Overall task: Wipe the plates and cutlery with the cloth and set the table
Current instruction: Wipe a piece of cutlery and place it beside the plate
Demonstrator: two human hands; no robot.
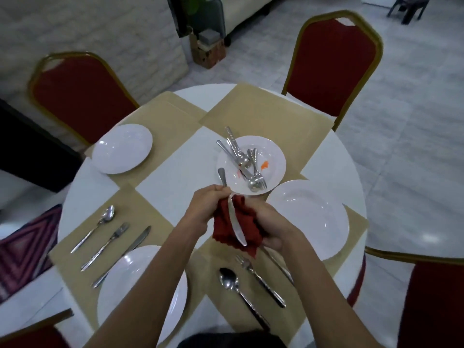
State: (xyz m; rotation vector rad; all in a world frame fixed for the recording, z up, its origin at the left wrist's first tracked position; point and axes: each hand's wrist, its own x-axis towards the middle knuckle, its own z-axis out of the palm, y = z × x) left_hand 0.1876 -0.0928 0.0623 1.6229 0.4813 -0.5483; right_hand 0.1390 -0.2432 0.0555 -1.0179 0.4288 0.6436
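My left hand [206, 206] grips the handle of a table knife [235, 223], its blade lying on the red cloth [244, 228]. My right hand [272, 226] holds that cloth bunched around the blade. Behind them a stained white plate [272, 156] carries several spoons, forks and a knife [242, 156]. Clean white plates sit at the far left [122, 148], at the right [311, 217] and near me [125, 292]. A spoon [96, 226], fork [106, 244] and knife [123, 254] lie on the left mat. A fork [261, 281] and spoon [241, 295] lie on the near mat.
The round white table [173, 177] carries beige placemats [263, 114]. Red chairs with gold frames stand at the back left [80, 96], the back right [336, 61] and the near right [431, 302]. Grey tiled floor [414, 136] lies to the right.
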